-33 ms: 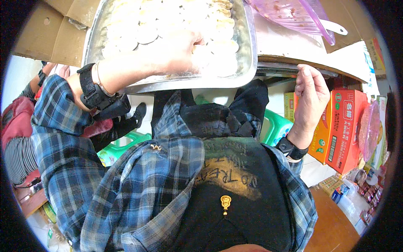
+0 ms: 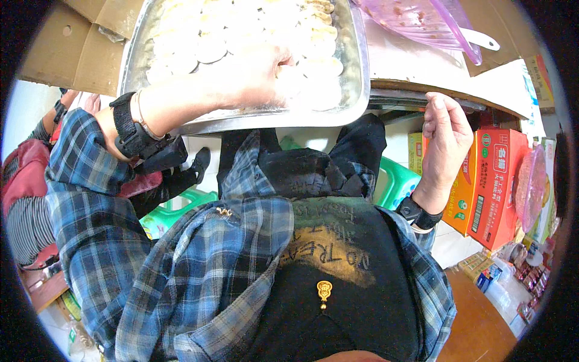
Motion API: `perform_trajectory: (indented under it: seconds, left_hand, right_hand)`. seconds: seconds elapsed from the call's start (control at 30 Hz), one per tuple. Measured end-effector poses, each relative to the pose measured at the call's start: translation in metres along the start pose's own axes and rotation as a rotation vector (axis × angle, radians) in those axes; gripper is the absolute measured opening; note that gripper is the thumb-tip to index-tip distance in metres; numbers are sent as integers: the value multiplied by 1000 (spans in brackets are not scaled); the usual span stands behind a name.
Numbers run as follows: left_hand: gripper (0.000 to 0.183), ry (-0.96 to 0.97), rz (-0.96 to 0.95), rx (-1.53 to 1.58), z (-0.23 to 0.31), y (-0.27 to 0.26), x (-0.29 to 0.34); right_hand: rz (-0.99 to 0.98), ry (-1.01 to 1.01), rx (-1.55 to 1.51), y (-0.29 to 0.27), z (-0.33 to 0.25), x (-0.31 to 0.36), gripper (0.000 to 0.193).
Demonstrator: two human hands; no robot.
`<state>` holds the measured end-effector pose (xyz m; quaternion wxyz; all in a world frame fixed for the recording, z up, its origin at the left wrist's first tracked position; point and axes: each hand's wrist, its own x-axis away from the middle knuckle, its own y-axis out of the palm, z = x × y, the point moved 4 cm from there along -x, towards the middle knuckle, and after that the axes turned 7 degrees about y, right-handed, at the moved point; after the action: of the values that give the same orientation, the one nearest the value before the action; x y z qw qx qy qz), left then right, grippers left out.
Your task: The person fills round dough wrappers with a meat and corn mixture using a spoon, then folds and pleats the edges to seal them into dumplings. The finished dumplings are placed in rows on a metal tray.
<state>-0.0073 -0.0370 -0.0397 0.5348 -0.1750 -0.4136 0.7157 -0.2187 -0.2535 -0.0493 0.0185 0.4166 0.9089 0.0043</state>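
Left hand (image 2: 256,75) reaching over the near rim of a wide, shallow, shiny metal tray (image 2: 356,78) and lying on the pale round dough pieces (image 2: 208,48) inside it, fingers curled down among them. Too washed out by bright light to tell whether a piece is pinched or only touched. Black strap band (image 2: 134,134) around that wrist, with a thin bracelet just beside it.

Tray resting at the front of a light-coloured table top (image 2: 410,54), its near rim hanging a little over the table edge, above the lap. Rows of flat white dough rounds filling most of the tray, close together, many touching.

Right hand (image 2: 447,134) raised at the table edge to the right of the tray, fingertips up against the underside of the dark rim, fingers loosely bent, palm toward the body, nothing held inside. Black band (image 2: 418,214) on this wrist also.

Translucent purple plastic lid (image 2: 425,21) lying on the table behind and right of the tray, with a white spoon handle (image 2: 479,41) sticking out under it. Brown cardboard box flap (image 2: 57,51) at the left of the tray. Orange-red printed cartons (image 2: 497,181) standing on the floor at the right, near the right hand. Green plastic stool (image 2: 395,181) below the table, partly hidden by the blue checked shirt (image 2: 181,271).
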Motion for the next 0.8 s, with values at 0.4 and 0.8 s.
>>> perform_trajectory:
  seconds: [0.4,0.8]
  left_hand:
    - [28,-5,-111,105,6,-14,5]
    - [25,70,-78,11,11,-14,-1]
  right_hand:
    - [-33,22,12,7,6,-3,15]
    - [-44,41,28,11,10,-5,14]
